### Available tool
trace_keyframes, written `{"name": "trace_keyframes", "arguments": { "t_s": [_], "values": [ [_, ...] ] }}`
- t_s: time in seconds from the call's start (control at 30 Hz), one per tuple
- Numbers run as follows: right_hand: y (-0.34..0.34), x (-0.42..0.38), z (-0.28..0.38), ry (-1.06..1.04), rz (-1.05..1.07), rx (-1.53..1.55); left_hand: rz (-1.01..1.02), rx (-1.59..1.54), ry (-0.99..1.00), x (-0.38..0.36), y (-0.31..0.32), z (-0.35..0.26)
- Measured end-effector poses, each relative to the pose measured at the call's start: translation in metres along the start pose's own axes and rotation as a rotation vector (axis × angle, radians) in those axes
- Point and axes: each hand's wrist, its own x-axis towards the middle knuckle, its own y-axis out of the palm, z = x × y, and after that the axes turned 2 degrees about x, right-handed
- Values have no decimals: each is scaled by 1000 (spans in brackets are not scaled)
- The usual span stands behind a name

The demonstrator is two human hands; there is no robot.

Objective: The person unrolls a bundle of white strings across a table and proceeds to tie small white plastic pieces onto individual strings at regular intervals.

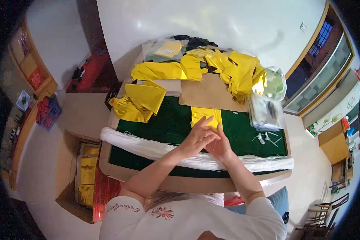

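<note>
My left hand (197,141) and my right hand (221,147) meet above the table's front half. Some left fingers stretch out, while its thumb and a lower finger come together at the right fingers. My right hand points upward, its fingers bent toward the left and partly hidden. Anything pinched between them is too fine to make out. Just beyond lies a folded yellow garment (200,113), partly covered by my fingers. A long bundle of white thread (144,146) runs across the table below my hands and under my forearms.
On the green tabletop (176,116) lie yellow garments (244,74), another yellow pile (138,104), a cardboard sheet (204,90), and clear plastic bags (266,112). Small white pieces (262,139) sit at right. An open carton (70,172) holding yellow packets stands left on the floor.
</note>
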Motion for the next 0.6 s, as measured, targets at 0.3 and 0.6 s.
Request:
{"name": "trace_keyframes", "arguments": {
  "t_s": [0.3,0.6],
  "values": [
    [-16,-9,12,-503,-21,-1196,-445,-18,-419,3,-49,17],
    [-12,-20,26,-470,82,-1059,281,-266,-533,3,-22,-18]
  ]
}}
